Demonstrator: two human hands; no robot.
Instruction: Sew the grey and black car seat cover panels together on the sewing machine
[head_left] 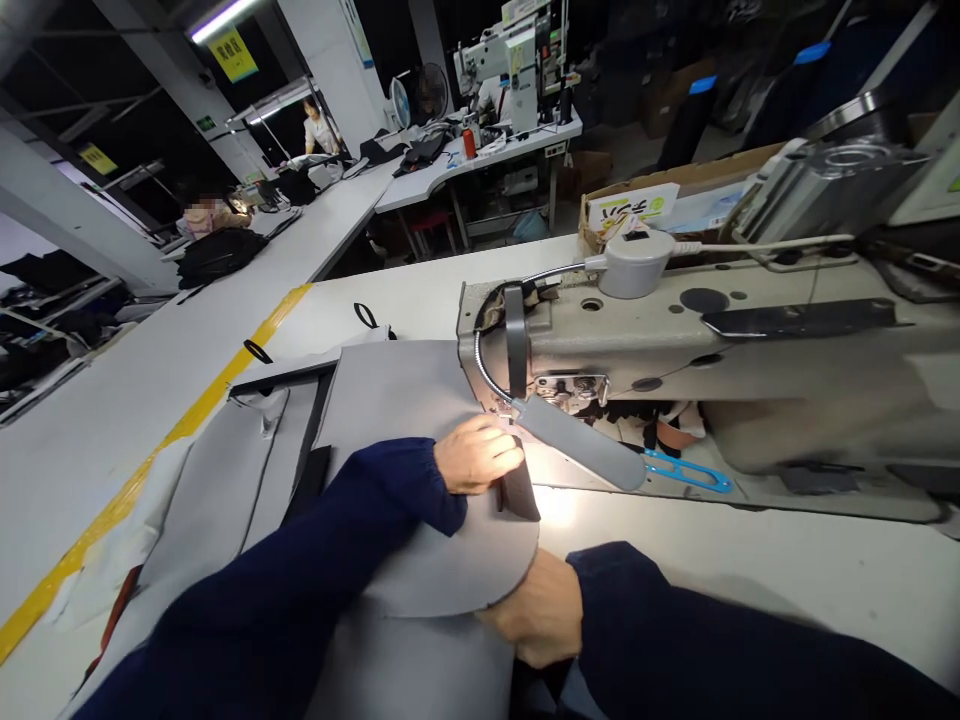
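A grey fabric panel (405,390) with a rounded near corner lies in front of the sewing machine (645,350), its far edge running beside the machine head. My left hand (478,457) rests on the panel close to the needle area, its bent fingers closed over a dark fabric strip (519,485) along the panel's right edge. The needle itself is hidden. Below, my right hand (544,610) reaches under the panel's curved edge; the fabric covers its fingers. A grey lamp (581,443) on a bendable metal neck lights the spot by my left hand.
More grey cut pieces (217,480) with black edging lie to the left, near yellow tape (172,435) on the table. A blue plastic piece (690,470) lies on the machine bed. Behind the machine stands a cardboard box (697,180). Other people sit at far-off tables.
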